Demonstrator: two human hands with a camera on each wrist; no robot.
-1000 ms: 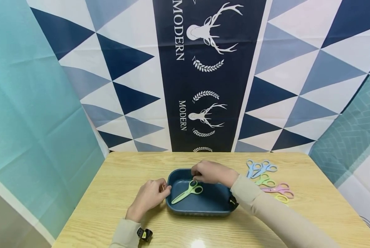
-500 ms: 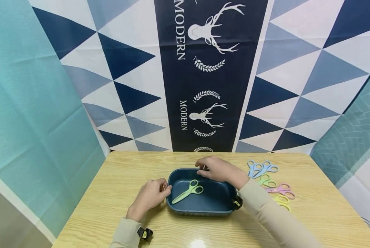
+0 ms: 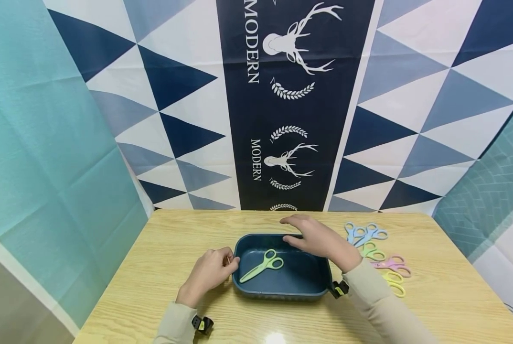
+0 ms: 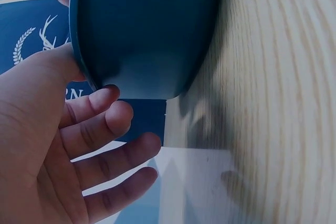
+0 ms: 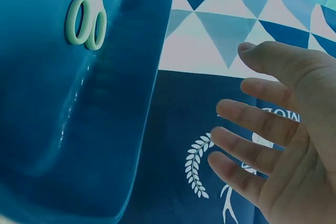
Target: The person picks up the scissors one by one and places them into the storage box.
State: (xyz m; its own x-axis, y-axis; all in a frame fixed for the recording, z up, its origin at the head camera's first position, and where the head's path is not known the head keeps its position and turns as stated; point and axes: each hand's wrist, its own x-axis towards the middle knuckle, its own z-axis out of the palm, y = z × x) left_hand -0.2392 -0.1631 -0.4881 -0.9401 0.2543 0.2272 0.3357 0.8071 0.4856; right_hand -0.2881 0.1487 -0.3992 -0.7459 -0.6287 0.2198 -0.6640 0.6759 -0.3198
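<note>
A dark blue rectangular tray stands on the table, with light green scissors lying in its left half, handles toward the back. My left hand pinches the tray's left rim between thumb and index finger; in the left wrist view the other fingers spread loosely below the rim. Over the tray's back edge hovers my right hand, holding nothing. Its fingers are relaxed and apart in the right wrist view, beside the tray's wall.
To the right of the tray lie more scissors: blue pairs at the back, then a green pair, a pink pair and a yellow pair. A patterned cloth hangs behind the wooden table.
My right hand has lifted away from the green scissors, moving right and back while its fingers spread. My left hand stays at the rim, and the scissors lie still in the tray.
</note>
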